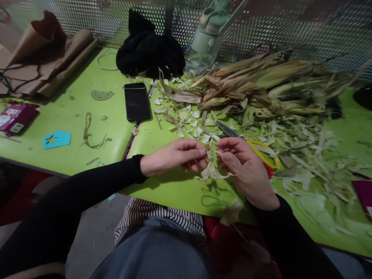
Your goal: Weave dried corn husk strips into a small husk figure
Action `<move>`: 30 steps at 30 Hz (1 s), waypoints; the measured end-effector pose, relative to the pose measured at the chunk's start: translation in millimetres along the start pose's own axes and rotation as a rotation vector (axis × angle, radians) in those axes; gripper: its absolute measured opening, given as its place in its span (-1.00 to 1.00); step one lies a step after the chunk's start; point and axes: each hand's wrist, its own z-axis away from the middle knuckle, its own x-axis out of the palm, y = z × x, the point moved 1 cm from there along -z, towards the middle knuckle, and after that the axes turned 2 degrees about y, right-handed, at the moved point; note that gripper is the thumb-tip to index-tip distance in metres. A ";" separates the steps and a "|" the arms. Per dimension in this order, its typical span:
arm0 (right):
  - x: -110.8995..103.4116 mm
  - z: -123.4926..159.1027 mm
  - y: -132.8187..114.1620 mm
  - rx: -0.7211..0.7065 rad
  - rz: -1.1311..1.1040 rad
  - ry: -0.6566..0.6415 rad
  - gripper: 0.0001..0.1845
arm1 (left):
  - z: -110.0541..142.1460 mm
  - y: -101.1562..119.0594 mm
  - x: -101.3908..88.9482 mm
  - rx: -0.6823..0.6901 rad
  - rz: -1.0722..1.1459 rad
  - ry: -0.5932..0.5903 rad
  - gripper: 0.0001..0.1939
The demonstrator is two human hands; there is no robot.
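Between my hands, over the green table, hangs a small piece of woven corn husk with loose strips at its lower end. My left hand pinches its left side between thumb and fingers. On the other side, my right hand has thumb and forefinger closed on a thin pale husk strip that comes out of the piece. Just beyond the right hand lie scissors with yellow and red handles, partly covered by that hand and by husk scraps.
Dried corn husks are heaped at the back right beside a pale green bottle. A black phone, black cloth, protractor, twisted cord, blue paper cutout and brown paper lie around. The green table's front edge is close.
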 end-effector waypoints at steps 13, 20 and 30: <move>13.4 7.2 -1.5 -0.551 0.664 0.076 -0.89 | 0.4 2.5 -0.8 0.037 -0.026 0.181 -0.73; 14.2 5.7 -0.8 -0.475 0.630 -0.022 -0.81 | 1.1 10.0 -12.8 0.038 -0.301 0.100 -0.76; -50.5 -15.5 -12.8 -0.307 0.813 -0.001 -0.76 | -5.0 10.7 -34.6 0.019 -0.566 0.011 -0.76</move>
